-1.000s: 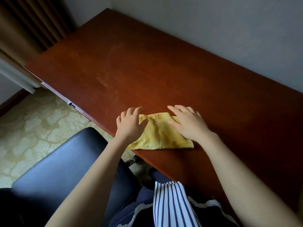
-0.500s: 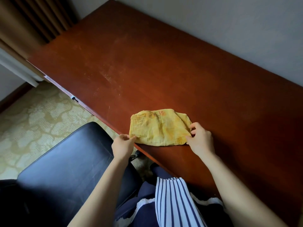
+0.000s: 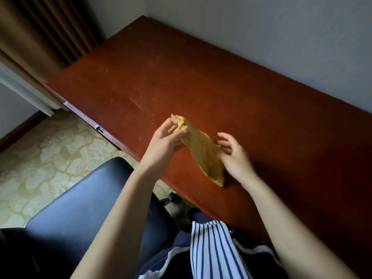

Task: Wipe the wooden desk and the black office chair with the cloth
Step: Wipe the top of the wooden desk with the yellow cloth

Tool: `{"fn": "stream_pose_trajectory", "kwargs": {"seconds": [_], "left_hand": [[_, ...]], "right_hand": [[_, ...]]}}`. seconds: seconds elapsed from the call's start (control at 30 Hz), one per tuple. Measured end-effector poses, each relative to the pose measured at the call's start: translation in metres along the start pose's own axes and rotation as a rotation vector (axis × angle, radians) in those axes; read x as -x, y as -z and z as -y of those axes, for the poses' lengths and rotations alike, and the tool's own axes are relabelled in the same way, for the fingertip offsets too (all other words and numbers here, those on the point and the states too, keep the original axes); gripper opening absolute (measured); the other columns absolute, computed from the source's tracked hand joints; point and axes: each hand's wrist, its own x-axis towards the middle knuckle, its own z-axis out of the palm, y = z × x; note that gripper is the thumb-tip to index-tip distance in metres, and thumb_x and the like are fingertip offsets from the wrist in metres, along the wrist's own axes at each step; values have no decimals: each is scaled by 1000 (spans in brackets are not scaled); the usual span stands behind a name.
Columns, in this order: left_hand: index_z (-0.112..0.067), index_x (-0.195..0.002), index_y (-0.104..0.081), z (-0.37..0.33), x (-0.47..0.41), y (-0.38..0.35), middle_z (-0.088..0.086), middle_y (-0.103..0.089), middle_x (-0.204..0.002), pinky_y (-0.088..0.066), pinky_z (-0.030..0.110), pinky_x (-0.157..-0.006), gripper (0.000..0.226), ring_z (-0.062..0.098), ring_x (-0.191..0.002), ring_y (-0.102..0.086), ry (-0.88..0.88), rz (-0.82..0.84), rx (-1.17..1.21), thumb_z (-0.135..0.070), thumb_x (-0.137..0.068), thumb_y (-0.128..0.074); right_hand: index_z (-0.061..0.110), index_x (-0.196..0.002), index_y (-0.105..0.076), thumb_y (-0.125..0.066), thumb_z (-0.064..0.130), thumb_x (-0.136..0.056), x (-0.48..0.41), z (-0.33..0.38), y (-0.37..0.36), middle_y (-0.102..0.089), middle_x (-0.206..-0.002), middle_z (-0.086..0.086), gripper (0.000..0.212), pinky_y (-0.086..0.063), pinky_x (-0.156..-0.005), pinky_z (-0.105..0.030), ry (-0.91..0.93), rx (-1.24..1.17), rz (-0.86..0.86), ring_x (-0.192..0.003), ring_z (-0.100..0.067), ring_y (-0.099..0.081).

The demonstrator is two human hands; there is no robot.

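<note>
Above the desk (image 3: pixel 201 77), cloth (image 3: pixel 201 152) now lifted, left hand (image 3: pixel 164 140) pinching its corner, right hand (image 3: pixel 234 156) fingers spread

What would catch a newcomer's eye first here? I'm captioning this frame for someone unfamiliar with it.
The crumpled yellow cloth, lifted above the near edge of the reddish-brown wooden desk, pinched at its top by the left hand, with the right hand beside it. Lower left sits the black office chair.
</note>
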Motion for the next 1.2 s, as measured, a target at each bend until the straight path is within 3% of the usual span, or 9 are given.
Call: {"fn": "stream_pose_trajectory", "kwargs": {"seconds": [0.17,0.3,0.47,0.63,0.73,0.83,0.9,1.0,1.2], "left_hand": [[-19,-84,-51,-56,-1,-7,-4,-62,-78,-51,31,-71,6,14,-75,-59,-196,96,-40,-18,-87,-56],[-18,-86,-50,-58,1,-25,-4,-61,-76,-48,26,-55,6,14,-69,-57,-147,198,-31,-22,-87,-55],[-18,-87,-50,-2,3,-34,-5,-60,-74,-48,23,-57,9,14,-67,-54,-3,240,-27,-16,-96,-53],[-18,-83,-50,65,7,0,4,-57,-86,-48,29,-69,14,18,-79,-54,195,-139,40,-13,-97,-49],[-17,-103,-55,96,15,25,10,-59,-106,-47,28,-73,7,18,-87,-57,337,-321,-187,-18,-97,-52],[-11,-125,-53,109,20,36,7,-56,-123,-44,28,-85,32,23,-109,-54,315,-388,-482,-15,-93,-58],[-10,-124,-53,109,22,36,7,-56,-120,-39,18,-77,34,17,-98,-53,267,-450,-552,-15,-91,-60],[-13,-122,-55,111,23,34,7,-59,-115,-38,8,-61,30,3,-78,-51,272,-427,-580,-17,-92,-58],[-17,-124,-55,112,26,29,7,-52,-121,-38,18,-76,32,10,-85,-50,267,-334,-658,-20,-93,-56]], "right_hand": [[42,-123,-49,-54,22,-95,-4,48,4,-54,-130,8,35,-41,-101,-27,141,-436,59,-126,-10,-48],[46,-123,-49,-52,31,-94,-5,67,9,-50,-139,6,33,-38,-104,-31,257,-503,91,-129,-8,-46],[33,-132,-49,-52,23,-97,-2,43,20,-52,-135,7,37,-42,-93,-11,254,-279,-58,-123,1,-47],[25,-133,-50,-54,19,-96,3,6,17,-51,-136,1,37,-36,-107,-28,106,-94,-50,-127,-12,-45],[25,-130,-53,-56,22,-94,5,-14,11,-55,-131,5,36,-39,-101,-27,31,85,-10,-123,-12,-49],[22,-122,-57,-61,24,-90,7,-33,2,-61,-124,0,32,-45,-89,-29,-130,298,-18,-112,-18,-57],[20,-116,-56,-64,28,-88,11,-41,-8,-65,-117,-2,31,-44,-82,-28,-267,328,-49,-106,-21,-59],[20,-119,-48,-69,31,-84,16,-47,-22,-65,-111,-4,42,-42,-76,-28,-313,289,-98,-101,-22,-57],[24,-119,-41,-72,16,-80,7,-34,-43,-58,-97,4,50,-50,-78,-39,-273,258,-240,-100,-27,-60]]}}
